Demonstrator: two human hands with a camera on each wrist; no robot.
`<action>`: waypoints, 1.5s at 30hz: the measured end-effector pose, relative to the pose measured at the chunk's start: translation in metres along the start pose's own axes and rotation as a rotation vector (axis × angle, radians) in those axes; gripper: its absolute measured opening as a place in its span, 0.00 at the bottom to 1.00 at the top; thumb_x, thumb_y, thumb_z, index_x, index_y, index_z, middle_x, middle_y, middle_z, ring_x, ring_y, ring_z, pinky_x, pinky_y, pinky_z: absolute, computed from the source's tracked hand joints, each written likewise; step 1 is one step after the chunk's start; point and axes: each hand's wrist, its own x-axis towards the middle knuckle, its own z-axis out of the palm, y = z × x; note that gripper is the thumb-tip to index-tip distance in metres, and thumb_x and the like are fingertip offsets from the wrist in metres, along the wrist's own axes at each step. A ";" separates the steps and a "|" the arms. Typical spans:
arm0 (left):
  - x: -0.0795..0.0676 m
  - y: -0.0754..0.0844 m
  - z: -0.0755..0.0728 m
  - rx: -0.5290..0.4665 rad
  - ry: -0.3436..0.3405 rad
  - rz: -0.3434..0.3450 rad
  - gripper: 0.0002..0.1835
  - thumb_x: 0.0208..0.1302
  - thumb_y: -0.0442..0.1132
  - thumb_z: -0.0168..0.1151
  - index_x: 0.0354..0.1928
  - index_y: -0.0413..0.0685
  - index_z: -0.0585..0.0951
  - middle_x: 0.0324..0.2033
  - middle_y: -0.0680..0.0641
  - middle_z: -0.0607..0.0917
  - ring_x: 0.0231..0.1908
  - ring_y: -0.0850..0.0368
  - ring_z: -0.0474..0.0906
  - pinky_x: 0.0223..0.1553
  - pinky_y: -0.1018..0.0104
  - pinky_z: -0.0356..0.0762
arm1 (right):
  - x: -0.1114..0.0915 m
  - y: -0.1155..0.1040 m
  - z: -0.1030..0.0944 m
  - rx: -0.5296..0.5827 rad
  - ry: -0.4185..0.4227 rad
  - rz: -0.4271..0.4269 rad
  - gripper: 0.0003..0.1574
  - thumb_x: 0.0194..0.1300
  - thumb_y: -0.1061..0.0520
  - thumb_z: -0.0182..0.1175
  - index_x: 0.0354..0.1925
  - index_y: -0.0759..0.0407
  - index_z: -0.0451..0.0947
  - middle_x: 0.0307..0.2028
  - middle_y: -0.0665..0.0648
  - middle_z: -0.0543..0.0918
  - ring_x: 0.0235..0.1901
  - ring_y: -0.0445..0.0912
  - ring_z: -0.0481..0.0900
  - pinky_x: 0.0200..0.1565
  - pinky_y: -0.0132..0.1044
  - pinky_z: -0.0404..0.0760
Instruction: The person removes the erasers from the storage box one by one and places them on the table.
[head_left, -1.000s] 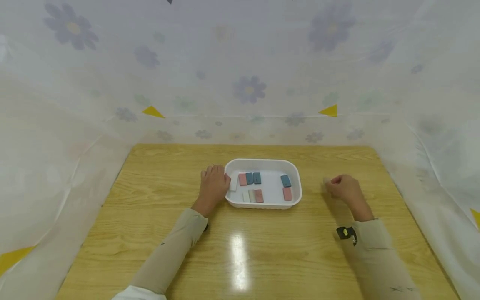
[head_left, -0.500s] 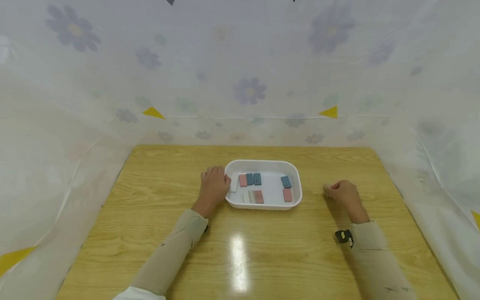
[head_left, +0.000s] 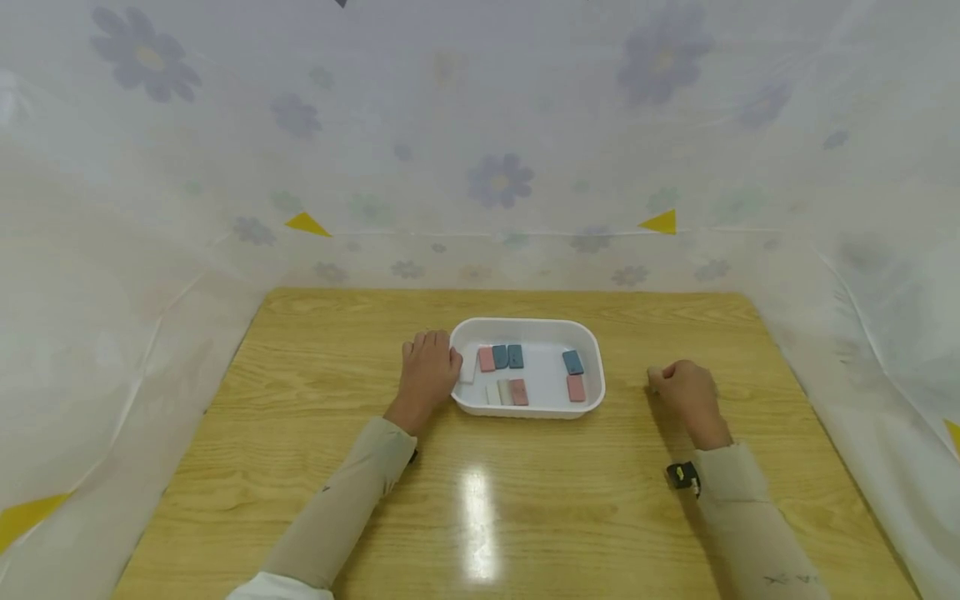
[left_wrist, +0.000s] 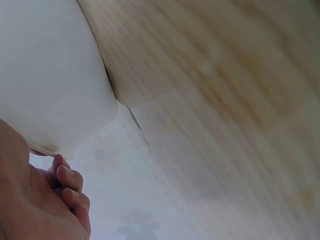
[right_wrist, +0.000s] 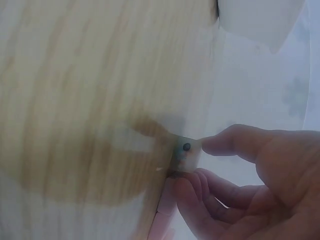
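Observation:
A white tray [head_left: 538, 403] stands mid-table with flat eraser-like blocks in it. My left hand [head_left: 429, 367] grips its left rim, the thumb over the edge and the fingers curled under the lip outside, as the left wrist view shows. To the right of the tray, my right hand [head_left: 688, 396] pinches a pale block [right_wrist: 190, 154] between thumb and fingers, low over the table. That block bears a dark dot and a bluish print on its face. Pinkish blocks [right_wrist: 166, 197] sit just past the fingertips in the right wrist view, mostly hidden from the head view by the hand.
Inside the tray are pink blocks [head_left: 576, 388], dark blue blocks [head_left: 573, 362] and whitish ones [head_left: 467, 367], along the left side and at the right end. The wooden table [head_left: 360, 517] is walled by a flowered white curtain [head_left: 495, 100] behind and on both sides.
My right hand has moved slightly toward me and to the left, sinking nearer the table with the pale block. The left hand and the tray have not moved.

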 end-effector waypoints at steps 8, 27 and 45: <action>0.000 0.000 0.000 0.009 0.007 0.002 0.13 0.67 0.45 0.45 0.41 0.42 0.72 0.33 0.46 0.73 0.35 0.51 0.63 0.37 0.58 0.57 | -0.002 -0.001 0.005 -0.032 0.058 0.005 0.22 0.64 0.54 0.52 0.30 0.73 0.81 0.26 0.66 0.82 0.17 0.46 0.72 0.18 0.35 0.68; 0.000 -0.003 0.003 0.009 0.016 0.007 0.12 0.67 0.45 0.45 0.39 0.42 0.71 0.32 0.47 0.71 0.34 0.51 0.63 0.37 0.58 0.56 | -0.006 -0.084 -0.016 0.051 -0.023 -0.074 0.18 0.65 0.55 0.54 0.42 0.70 0.76 0.36 0.65 0.80 0.31 0.52 0.77 0.31 0.43 0.76; -0.001 0.000 -0.003 -0.004 0.026 0.022 0.11 0.66 0.44 0.46 0.37 0.43 0.70 0.30 0.47 0.70 0.32 0.52 0.62 0.35 0.59 0.56 | -0.004 -0.153 0.062 -0.008 -0.439 -0.208 0.10 0.56 0.56 0.64 0.29 0.63 0.80 0.26 0.54 0.79 0.27 0.45 0.74 0.33 0.39 0.74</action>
